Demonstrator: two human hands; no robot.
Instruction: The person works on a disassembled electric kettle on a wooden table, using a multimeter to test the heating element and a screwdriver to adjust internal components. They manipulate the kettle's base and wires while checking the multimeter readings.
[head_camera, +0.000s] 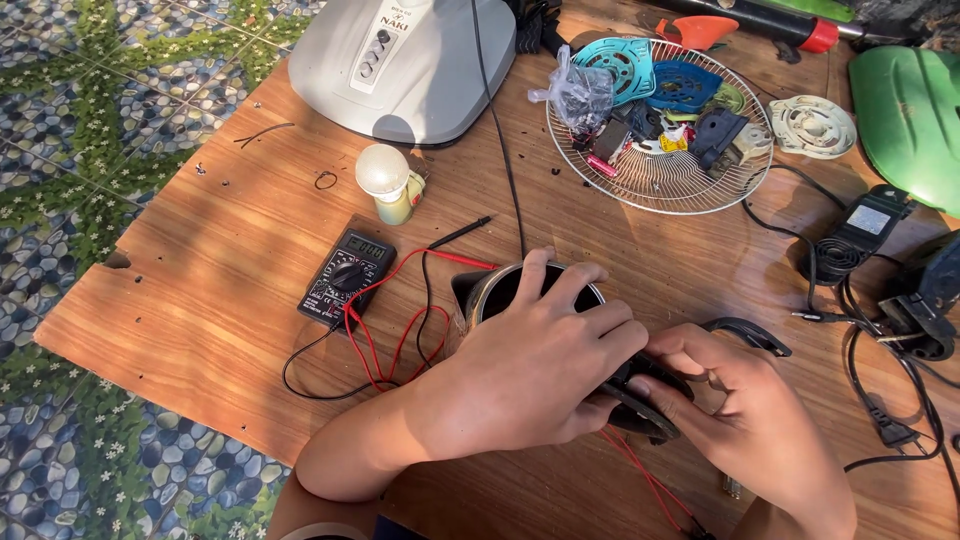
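Left hand (530, 375) grips the kettle (500, 290) rim — right hand (745, 410) clutches its black lid (645, 395), right of the multimeter (347, 277).

On the wooden surface (220, 250), a black multimeter (347, 277) sits left of centre, its red and black leads (395, 340) looping toward five o'clock of it. At twelve o'clock from the meter lies a white bulb (385, 180), and beyond that a grey fan base (405, 65). At two o'clock of the scene, a wire fan guard (660, 175) holds assorted plastic parts. A black power adapter (860, 235) lies at three o'clock. Patterned pebble tiles (70, 150) cover the floor.
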